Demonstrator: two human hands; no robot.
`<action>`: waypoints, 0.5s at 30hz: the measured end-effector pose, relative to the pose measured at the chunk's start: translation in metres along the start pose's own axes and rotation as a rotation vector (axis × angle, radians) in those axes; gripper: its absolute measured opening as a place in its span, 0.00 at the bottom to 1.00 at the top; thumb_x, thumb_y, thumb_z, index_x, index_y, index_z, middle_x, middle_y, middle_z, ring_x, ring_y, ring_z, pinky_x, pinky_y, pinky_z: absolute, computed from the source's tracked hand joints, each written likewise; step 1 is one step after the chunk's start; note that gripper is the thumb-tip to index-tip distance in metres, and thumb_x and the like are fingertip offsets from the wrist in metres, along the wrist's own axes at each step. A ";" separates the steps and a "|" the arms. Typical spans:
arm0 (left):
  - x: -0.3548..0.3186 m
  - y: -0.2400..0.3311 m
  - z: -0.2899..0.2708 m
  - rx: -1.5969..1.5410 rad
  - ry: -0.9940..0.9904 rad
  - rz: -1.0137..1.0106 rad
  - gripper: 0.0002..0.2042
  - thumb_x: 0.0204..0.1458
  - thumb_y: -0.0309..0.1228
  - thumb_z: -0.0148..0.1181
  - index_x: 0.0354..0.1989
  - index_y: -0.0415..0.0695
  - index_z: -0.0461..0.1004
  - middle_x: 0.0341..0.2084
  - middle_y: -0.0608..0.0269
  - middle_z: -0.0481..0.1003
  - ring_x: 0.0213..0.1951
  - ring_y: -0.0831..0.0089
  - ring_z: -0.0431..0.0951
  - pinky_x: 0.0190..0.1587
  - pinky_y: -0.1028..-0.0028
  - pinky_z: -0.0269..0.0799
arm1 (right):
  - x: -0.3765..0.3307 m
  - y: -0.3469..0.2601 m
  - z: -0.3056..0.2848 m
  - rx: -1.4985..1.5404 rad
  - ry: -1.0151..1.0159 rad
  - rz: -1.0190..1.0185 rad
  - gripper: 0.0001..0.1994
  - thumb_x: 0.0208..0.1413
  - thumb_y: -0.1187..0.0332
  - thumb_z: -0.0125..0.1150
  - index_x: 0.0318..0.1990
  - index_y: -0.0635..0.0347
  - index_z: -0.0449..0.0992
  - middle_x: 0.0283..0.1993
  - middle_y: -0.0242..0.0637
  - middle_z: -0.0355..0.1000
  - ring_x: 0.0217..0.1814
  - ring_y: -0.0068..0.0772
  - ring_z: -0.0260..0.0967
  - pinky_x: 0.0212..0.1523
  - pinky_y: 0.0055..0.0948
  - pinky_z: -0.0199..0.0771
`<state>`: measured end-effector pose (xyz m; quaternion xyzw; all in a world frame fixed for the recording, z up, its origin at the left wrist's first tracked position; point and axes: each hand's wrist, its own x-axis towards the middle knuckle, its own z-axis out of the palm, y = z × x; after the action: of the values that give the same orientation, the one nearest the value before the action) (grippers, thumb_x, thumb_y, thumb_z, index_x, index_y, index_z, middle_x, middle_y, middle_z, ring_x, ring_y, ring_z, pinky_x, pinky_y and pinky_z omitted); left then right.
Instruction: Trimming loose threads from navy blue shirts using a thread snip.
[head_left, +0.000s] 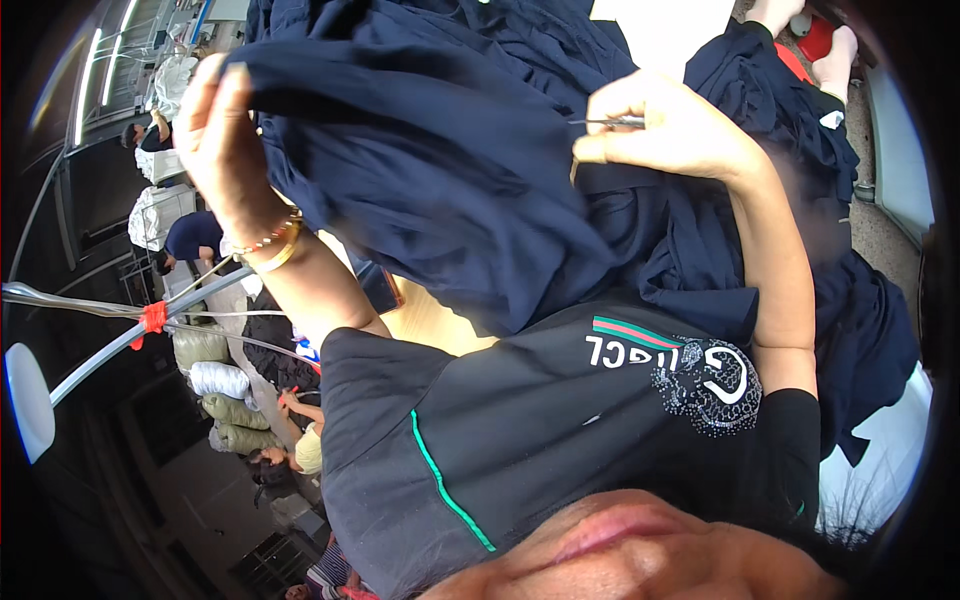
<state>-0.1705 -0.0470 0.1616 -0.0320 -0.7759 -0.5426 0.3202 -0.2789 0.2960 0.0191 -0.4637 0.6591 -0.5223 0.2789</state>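
A large heap of dark navy cloth (430, 170) spreads in front of me and over to my right. My left hand (222, 140), with bracelets at the wrist, is raised at the far left and pinches the cloth's edge; the fingertips are slightly blurred. From there the cloth hangs in a loose, stretched fold toward the middle. My right hand (665, 125) is closed around small metal thread snips (612, 122), their thin tip pointing left over the cloth. The palm hides most of the tool.
Part of a pale wooden tabletop (430, 320) shows beneath the cloth, with a dark flat object (380, 288) on it. A metal pole bound with a red tie (153, 318) crosses at left. Beyond are co-workers and stacked bundles (225, 380). Another person's limbs (835, 62) show at upper right.
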 end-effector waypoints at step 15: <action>0.085 -0.013 -0.022 -0.564 0.467 -0.170 0.13 0.65 0.31 0.58 0.50 0.34 0.77 0.50 0.48 0.80 0.56 0.57 0.79 0.66 0.55 0.70 | 0.095 -0.012 0.003 0.512 0.390 -0.088 0.40 0.57 0.63 0.74 0.70 0.75 0.59 0.48 0.39 0.81 0.50 0.24 0.76 0.53 0.25 0.75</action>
<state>-0.2333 -0.0967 0.2006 0.0702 -0.5020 -0.7522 0.4210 -0.3117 0.2089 0.0402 -0.2976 0.5268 -0.7616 0.2320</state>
